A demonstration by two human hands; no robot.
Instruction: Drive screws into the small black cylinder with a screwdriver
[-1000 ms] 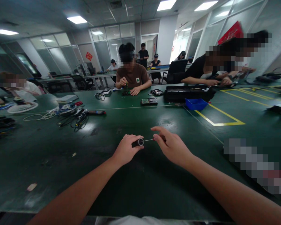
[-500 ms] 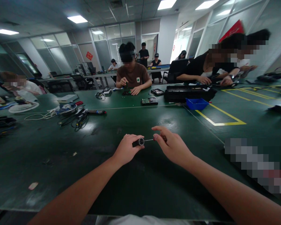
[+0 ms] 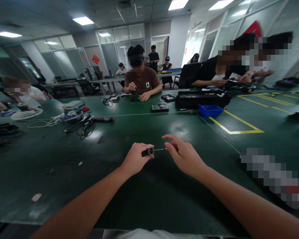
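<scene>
My left hand (image 3: 135, 160) is closed around a short black cylindrical part (image 3: 147, 152), whose round, hollow-looking end faces me. My right hand (image 3: 186, 155) pinches the red-tipped handle of a screwdriver (image 3: 160, 149), and most of that handle is hidden in the palm. The thin metal shaft runs level to the left and meets the side of the black part; its tip cannot be made out. My right index finger is stretched out above the tool. Both hands are held over the green table (image 3: 149, 205).
Ahead lie a hard drive (image 3: 159, 108), a blue tray (image 3: 210, 111) and a long black housing (image 3: 201, 98). Bundled cables (image 3: 83, 127) lie to the left. A blurred-out object (image 3: 271, 176) lies at right. A co-worker (image 3: 142, 78) sits opposite; others sit at the right.
My two hands keep nearly the same pose on the black part and screwdriver. The whole view has shifted very slightly. At the right, a co-worker's hands have risen a little.
</scene>
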